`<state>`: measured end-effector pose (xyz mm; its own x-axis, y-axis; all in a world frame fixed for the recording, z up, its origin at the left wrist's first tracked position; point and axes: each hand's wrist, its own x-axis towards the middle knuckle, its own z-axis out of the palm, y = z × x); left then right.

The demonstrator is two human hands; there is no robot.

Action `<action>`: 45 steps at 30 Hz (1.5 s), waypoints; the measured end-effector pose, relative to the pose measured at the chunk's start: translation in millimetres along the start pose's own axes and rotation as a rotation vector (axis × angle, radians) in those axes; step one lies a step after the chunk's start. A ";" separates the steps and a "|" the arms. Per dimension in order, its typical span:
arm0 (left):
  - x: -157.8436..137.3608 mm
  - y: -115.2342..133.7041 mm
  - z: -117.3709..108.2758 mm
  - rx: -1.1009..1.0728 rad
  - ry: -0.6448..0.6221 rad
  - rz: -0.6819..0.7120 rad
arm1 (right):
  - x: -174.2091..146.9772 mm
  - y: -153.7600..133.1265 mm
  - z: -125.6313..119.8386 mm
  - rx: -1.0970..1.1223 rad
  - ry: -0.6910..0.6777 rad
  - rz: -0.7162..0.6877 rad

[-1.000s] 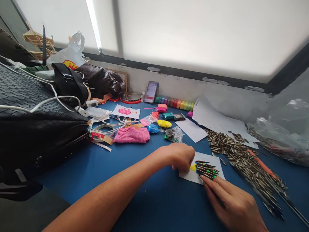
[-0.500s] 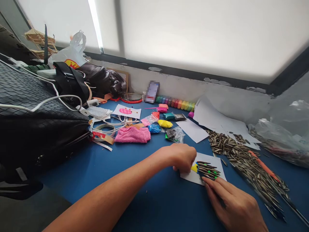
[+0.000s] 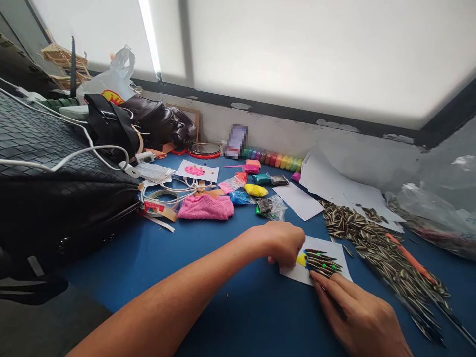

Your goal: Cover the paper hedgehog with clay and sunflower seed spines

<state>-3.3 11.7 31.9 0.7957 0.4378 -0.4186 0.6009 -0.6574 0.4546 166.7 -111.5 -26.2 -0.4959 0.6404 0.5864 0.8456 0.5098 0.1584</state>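
A small white card (image 3: 293, 271) lies on the blue table, bearing a picture made of yellow and blue clay, striped sunflower seeds (image 3: 323, 259) in rows and green dots. My left hand (image 3: 285, 244) is curled closed over the card's left edge, next to the yellow clay; its fingertips are hidden. From the lower right, my right hand (image 3: 362, 307) reaches to the lower edge of the seed rows. Its thumb and fingers are pinched together at a sunflower seed there, partly covered by the fingertips.
A long heap of sunflower seeds (image 3: 372, 243) spreads on the right, with an orange-handled tool (image 3: 411, 258) in it. Behind are white sheets (image 3: 330, 181), clay packets (image 3: 256, 190) and a pink cloth (image 3: 206, 207). A black bag (image 3: 67, 208) fills the left side.
The view has shifted very slightly. Both hands stay in almost the same place on the card, and nothing is visibly let go or taken up.
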 end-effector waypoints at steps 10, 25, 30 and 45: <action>4.3 -3.5 2.4 -0.021 0.005 0.010 | -2.1 -1.9 0.4 -0.057 -0.016 -0.033; 2.6 -3.2 2.3 -0.016 0.009 0.005 | -5.5 -2.0 -6.9 -0.047 -0.018 -0.051; 3.3 -3.2 1.9 -0.023 -0.002 0.006 | -6.8 -3.2 -5.2 -0.076 -0.037 -0.046; 2.6 -2.6 2.1 -0.049 0.003 0.007 | -9.7 -2.3 -4.5 -0.011 -0.060 -0.006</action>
<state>-3.0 13.2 27.9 0.7999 0.4353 -0.4131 0.5985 -0.6296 0.4954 170.5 -121.5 -28.7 -0.5113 0.6710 0.5370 0.8447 0.5074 0.1702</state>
